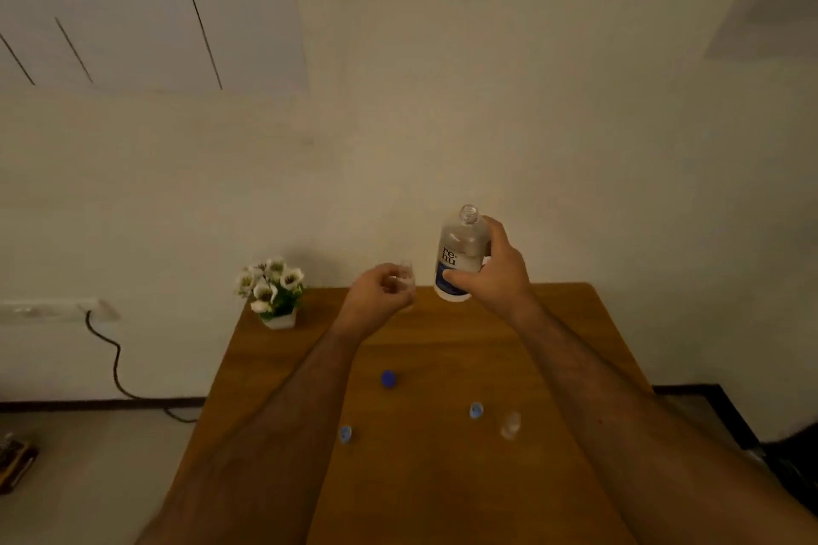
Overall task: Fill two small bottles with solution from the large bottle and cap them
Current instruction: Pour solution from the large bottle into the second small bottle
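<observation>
1. Large bottle (458, 254): clear, uncapped, upright, lifted near the far edge of the wooden table (442, 478). Right hand (495, 268) was wrapped around its labelled body, thumb in front, fingers behind.
2. Small bottle, first (405, 274): clear, held in the left hand (380, 294) just beside the large bottle, mouth up. Fingers were curled shut on it.
3. Small bottle, second (510, 425): stood uncapped on the table, near side, right of centre, well apart from both hands.
4. Caps, three, all loose on the table: dark blue cap (388, 379) at centre; pale blue cap (476, 410) just beside the second small bottle; pale blue cap (345, 434) to the left.
5. Progress, judged: all bottles were open and no cap fitted; the pour into the first small bottle appeared about to start, the large bottle not yet tilted. Filling of both and both cappings remained.
6. Hard to make out: liquid level in either small bottle could not be told, both being transparent and blurred. The left hand hid most of the first bottle.
7. Incidental: potted white flowers (271, 290) at the table's far left corner.
</observation>
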A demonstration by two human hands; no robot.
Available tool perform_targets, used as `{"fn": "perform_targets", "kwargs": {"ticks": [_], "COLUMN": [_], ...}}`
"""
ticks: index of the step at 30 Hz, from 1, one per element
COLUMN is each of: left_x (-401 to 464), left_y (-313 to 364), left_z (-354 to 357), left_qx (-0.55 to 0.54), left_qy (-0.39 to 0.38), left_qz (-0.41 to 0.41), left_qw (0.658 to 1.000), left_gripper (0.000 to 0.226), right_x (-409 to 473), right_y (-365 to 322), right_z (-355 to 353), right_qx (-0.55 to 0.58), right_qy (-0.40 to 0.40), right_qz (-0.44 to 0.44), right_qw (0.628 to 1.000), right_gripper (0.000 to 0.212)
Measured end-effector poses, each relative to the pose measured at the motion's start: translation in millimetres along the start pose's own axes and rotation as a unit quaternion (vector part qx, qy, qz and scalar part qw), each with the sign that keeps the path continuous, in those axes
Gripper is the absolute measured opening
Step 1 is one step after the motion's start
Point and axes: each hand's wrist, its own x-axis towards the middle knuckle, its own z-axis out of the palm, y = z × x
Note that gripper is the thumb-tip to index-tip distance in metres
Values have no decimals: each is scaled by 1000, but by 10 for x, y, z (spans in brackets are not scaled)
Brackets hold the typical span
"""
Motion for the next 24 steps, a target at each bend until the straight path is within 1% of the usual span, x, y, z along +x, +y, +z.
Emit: {"fn": "perform_targets", "kwargs": {"ticks": [4,6,9,13,17,24], "left_x": [134,163,190,181,148,61], "left_y": [821,1233,1781,2417,2913,3501], "left_z": [-310,-449,-632,-830,-973,-1125], "left_qx": [-52,-64,-75,-90,-106,-105], "left_qy": [-8,-11,6,21,26,19], "left_qz": [64,98,136,192,239,291], "left_qw": [997,993,988,977,965,951], "left_gripper": [35,38,44,35,29,31], "right_x": [326,470,679,881,994,1061], "right_y": [-545,-843,-1254,-1798,-2253,-2770], "right_z": [-409,-615,-915,-1293,-1617,-2069], "right_qx": [-2,-6,-16,-35,-57,-124], "right_qy": [5,10,11,18,24,26], "right_qz": [-47,-73,-108,-157,-186,-209], "right_qw": [999,997,994,987,981,970], "right_gripper": [81,81,83,85,83,77]}}
